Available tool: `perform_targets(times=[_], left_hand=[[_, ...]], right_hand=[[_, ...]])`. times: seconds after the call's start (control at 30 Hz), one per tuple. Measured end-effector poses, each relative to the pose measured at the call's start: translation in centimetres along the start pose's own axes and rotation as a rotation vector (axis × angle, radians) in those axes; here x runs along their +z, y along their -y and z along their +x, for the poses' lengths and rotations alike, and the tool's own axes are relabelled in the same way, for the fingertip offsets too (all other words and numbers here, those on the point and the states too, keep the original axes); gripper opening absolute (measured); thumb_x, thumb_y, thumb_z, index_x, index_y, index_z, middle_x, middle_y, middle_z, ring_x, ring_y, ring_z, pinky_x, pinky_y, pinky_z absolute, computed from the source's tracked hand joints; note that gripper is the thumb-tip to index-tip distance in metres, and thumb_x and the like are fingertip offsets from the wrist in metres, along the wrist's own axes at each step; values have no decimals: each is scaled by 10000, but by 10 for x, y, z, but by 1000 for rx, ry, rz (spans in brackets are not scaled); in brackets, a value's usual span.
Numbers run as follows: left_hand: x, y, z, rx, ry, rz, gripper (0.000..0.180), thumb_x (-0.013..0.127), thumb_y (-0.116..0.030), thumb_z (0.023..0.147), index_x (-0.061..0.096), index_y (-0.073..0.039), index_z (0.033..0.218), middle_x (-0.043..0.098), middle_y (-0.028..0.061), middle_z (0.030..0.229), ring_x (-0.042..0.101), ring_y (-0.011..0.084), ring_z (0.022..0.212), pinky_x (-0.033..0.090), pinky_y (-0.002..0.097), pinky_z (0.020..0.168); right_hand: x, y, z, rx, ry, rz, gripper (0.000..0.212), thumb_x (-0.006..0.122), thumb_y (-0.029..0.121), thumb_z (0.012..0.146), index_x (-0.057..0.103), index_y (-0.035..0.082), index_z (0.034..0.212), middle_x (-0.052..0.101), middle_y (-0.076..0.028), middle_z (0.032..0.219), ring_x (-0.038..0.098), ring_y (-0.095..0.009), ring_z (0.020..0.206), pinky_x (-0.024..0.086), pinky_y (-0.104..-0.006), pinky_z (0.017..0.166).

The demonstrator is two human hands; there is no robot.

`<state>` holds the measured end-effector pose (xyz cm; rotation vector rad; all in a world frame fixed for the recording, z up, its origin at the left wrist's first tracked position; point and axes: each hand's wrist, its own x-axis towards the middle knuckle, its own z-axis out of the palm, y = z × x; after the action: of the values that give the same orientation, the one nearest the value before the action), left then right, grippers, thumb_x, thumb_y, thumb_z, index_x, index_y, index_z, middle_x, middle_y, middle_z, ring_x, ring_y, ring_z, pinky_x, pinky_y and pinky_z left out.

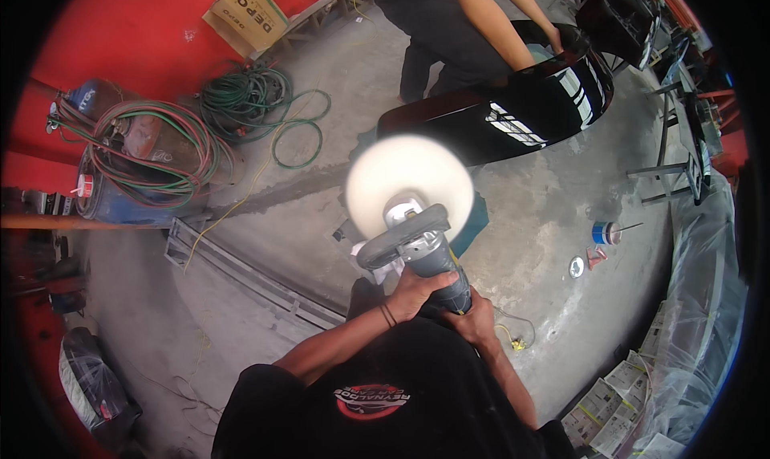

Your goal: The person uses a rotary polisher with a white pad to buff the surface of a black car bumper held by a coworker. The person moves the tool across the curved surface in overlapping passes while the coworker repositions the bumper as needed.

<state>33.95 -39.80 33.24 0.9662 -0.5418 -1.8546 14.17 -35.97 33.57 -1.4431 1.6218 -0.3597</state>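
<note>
Together, left hand (415, 294), right hand (475, 318) grip polisher (429, 254) with white pad (411, 160).

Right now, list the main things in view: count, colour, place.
Polisher: one, grey, white pad, centre
Bumper: one, glossy black, upper right
Co-worker: one, dark-clothed, beside bumper
Cardboard box: one, brown, upper left
Hose coil: one, green, upper left
Hose loops: several, red and green, left
Metal frame: one, grey, left of centre
Can: one, blue, right
Plastic sheet: one, clear, right edge
Left hand: one, bare, on polisher
Right hand: one, bare, on polisher
</note>
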Motion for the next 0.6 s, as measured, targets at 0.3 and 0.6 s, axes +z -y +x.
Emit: perform_targets(times=[0.3, 0.6], left_hand=[[62, 5, 42, 149, 72, 331, 571, 945, -153, 846, 651, -23, 1317, 721, 63, 1182, 690, 167, 1090, 577, 349, 963], [147, -17, 92, 291, 77, 562, 960, 996, -389, 747, 502, 59, 1437, 683, 186, 1325, 655, 254, 1238, 518, 396, 1084]], right_hand=[[-1, -44, 13, -28, -137, 485, 410, 882, 139, 794, 731, -46, 1127, 793, -110, 952, 755, -206, 876, 600, -391, 832], [-29, -41, 32, 42, -287, 818, 164, 790, 97, 801, 697, 0, 895, 708, -51, 754, 679, -145, 649, 531, -328, 587]])
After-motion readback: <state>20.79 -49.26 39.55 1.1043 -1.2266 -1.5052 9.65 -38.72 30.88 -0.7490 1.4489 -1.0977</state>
